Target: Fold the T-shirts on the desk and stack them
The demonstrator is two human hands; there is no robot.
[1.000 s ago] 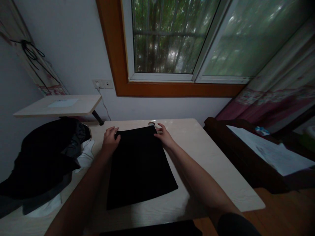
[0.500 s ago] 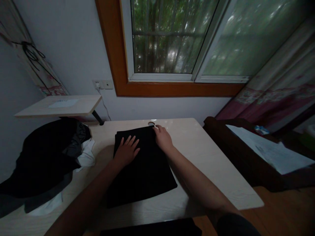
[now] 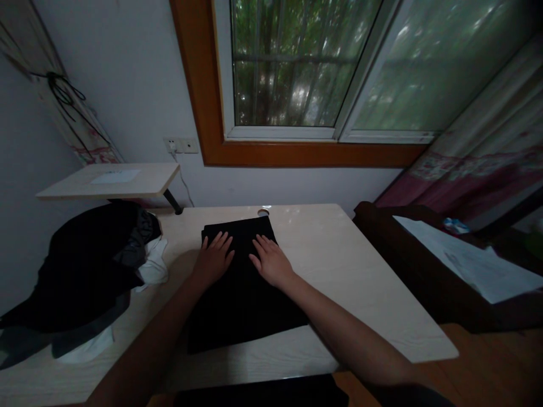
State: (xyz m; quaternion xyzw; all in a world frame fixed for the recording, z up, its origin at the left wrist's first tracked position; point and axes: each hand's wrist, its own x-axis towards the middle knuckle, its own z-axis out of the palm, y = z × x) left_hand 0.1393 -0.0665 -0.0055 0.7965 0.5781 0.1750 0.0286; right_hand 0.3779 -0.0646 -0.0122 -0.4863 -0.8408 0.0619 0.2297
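Observation:
A folded black garment lies flat on the pale wooden table; its exact kind does not show in the dark cloth. My left hand rests palm down on its upper left part, fingers spread. On the upper right part lies my right hand, also flat with the fingers apart. Neither hand grips anything. Both forearms reach in from the near side, and the right one crosses the garment's right edge.
To the left, a heap of black and grey clothes lies with a white cloth beside it. A small raised shelf stands behind the heap. Right of the table is a dark brown surface with a white sheet. A window is ahead.
My right hand has moved from the garment's far right corner onto its top, toward me and slightly left. The left hand stays on the cloth. The view has shifted slightly.

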